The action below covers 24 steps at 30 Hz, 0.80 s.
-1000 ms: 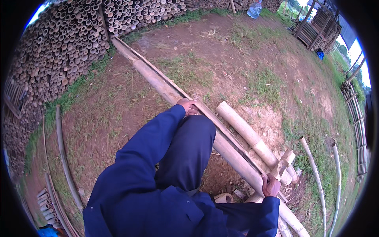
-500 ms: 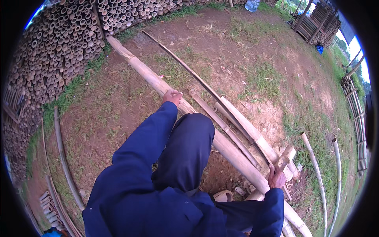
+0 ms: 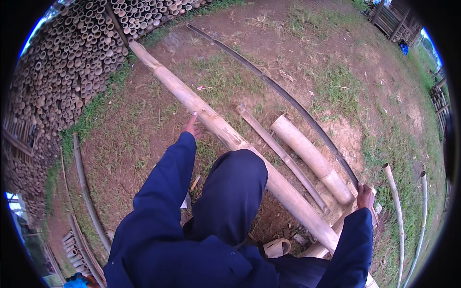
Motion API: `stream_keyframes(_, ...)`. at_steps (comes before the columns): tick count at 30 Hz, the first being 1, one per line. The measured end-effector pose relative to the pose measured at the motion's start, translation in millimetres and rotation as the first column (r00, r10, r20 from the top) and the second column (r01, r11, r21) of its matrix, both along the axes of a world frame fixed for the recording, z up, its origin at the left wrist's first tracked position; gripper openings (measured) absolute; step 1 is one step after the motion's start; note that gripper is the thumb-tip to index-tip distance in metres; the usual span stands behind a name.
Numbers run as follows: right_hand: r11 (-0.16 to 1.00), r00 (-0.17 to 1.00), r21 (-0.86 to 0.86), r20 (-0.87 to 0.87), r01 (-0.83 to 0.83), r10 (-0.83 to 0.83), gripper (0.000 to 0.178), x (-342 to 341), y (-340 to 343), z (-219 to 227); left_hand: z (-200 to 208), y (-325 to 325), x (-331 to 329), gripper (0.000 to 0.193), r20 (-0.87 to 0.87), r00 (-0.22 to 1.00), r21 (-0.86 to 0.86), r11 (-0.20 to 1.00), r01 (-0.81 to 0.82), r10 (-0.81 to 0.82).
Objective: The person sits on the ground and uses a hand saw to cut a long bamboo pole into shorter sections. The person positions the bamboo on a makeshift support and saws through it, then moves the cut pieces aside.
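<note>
A long thick bamboo pole (image 3: pixel 206 113) runs slantwise from the far left past my raised knee to the near right. Just off its left side is my left hand (image 3: pixel 191 127), empty, a finger pointing toward the pole; whether the fingertip touches it I cannot tell. My right hand (image 3: pixel 365 197) is closed round the near end of a long, thin dark strip (image 3: pixel 293 98), which looks like split bamboo. The strip stretches far ahead in a slight curve. Between strip and pole lie a short thick bamboo length (image 3: pixel 314 158) and a thinner bamboo stick (image 3: pixel 283 153).
A big stack of cut bamboo (image 3: pixel 72 62) fills the far left. Two slim poles (image 3: pixel 397 216) lie on the grass at right, and another pole (image 3: pixel 86 189) at left. A cut bamboo ring (image 3: pixel 277 248) sits near my leg.
My left hand has come off the thick pole to its left side. My right hand has moved right and a little up, and the dark strip has shifted right, away from the bamboo pieces.
</note>
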State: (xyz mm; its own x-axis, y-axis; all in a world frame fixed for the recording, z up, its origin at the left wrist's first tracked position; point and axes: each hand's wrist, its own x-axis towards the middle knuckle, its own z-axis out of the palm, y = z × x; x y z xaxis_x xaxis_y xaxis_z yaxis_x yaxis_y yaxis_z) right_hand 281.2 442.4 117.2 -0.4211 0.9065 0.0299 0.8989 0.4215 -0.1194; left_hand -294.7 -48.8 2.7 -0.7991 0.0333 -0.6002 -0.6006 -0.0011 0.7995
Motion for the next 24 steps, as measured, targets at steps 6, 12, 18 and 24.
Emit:
stream_keyframes(6, 0.833, 0.906, -0.356, -0.147, -0.424, 0.398, 0.072, -68, -122, 12, 30, 22, 12, 0.093, -0.018, 0.999, 0.146, 0.989, 0.034, -0.031)
stream_keyframes(12, 0.732, 0.772, -0.278, -0.059, -0.622, 0.633, 0.107, -102, -234, 15, 27, 28, 17, 0.088, -0.013, 1.000, 0.158, 0.987, -0.020, 0.023)
stream_keyframes(18, 0.820, 0.818, -0.252, 0.144, -0.514, 0.557, 0.120, -118, -256, -7, 4, 53, 8, 0.091, -0.021, 0.998, 0.304, 0.951, -0.054, 0.063)
stream_keyframes(24, 0.845, 0.851, -0.101, -0.046, -0.525, 0.524, 0.088, -93, -236, -37, -33, 79, -35, 0.085, 0.040, 0.983, 0.193, 0.966, 0.171, -0.181)
